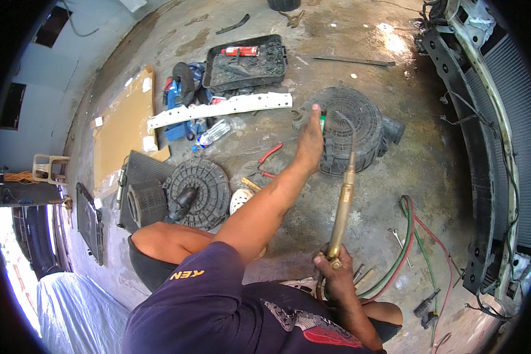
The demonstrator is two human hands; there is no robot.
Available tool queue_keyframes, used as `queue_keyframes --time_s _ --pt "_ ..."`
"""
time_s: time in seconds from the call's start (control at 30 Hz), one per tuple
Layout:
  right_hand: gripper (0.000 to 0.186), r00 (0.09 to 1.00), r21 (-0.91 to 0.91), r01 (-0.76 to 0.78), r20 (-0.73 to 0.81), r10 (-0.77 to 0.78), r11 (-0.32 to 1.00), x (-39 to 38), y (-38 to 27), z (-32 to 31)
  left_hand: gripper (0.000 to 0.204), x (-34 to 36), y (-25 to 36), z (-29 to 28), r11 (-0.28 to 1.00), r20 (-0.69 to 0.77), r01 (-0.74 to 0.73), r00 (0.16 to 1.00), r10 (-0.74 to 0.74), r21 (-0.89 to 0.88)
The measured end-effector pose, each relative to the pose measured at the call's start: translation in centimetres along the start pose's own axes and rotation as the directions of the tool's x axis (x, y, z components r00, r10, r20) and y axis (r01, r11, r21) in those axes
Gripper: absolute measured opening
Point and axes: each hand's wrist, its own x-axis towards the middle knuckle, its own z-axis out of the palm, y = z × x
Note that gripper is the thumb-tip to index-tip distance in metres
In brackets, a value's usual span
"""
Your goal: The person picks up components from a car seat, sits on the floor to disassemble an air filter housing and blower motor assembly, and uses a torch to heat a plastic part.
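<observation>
My right hand (336,276) is wrapped around the lower end of a brass gas torch (343,215), near its valve knobs. The torch points up and away from me, and its thin curved tip bends left toward my left hand (310,138). In that hand is a small green lighter (323,121), partly hidden by the fingers and close to the tip. No flame can be made out. Beneath both lies a round black plastic housing (342,150) on the floor. A green hose and a red hose (408,248) run along the floor beside my right hand.
Red-handled pliers (270,154), a white metal strip (230,107) and a black tray (276,78) lie ahead. Another round black housing (203,189) and cardboard (117,141) are at left. A vehicle's front frame (454,76) with a radiator (522,94) stands at right, near a wrench (400,242).
</observation>
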Motion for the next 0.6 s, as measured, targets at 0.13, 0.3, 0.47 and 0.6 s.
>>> queue_keyframes --time_s 0.13,0.3,0.47,0.6 --pt "0.033 0.998 0.010 -0.033 0.049 0.033 0.999 -0.3 -0.8 0.2 0.068 -0.2 -0.3 -0.4 0.998 -0.018 -0.043 0.999 0.044 0.052" --pt "0.033 1.000 0.059 0.014 -0.002 -0.014 0.998 -0.4 -0.2 0.2 0.068 -2.2 -2.8 -0.2 0.980 -0.034 -0.057 0.997 0.065 0.189" --pt "0.033 1.000 0.124 -0.014 0.015 0.012 0.992 -0.8 -0.3 -0.1 0.069 -1.3 -1.0 1.1 1.000 -0.062 -0.003 0.998 0.003 -0.007" --pt "0.033 1.000 0.021 0.011 0.013 -0.011 1.000 -1.1 -0.8 0.6 0.075 0.6 -0.7 0.1 0.994 0.005 -0.024 1.000 0.023 0.107"
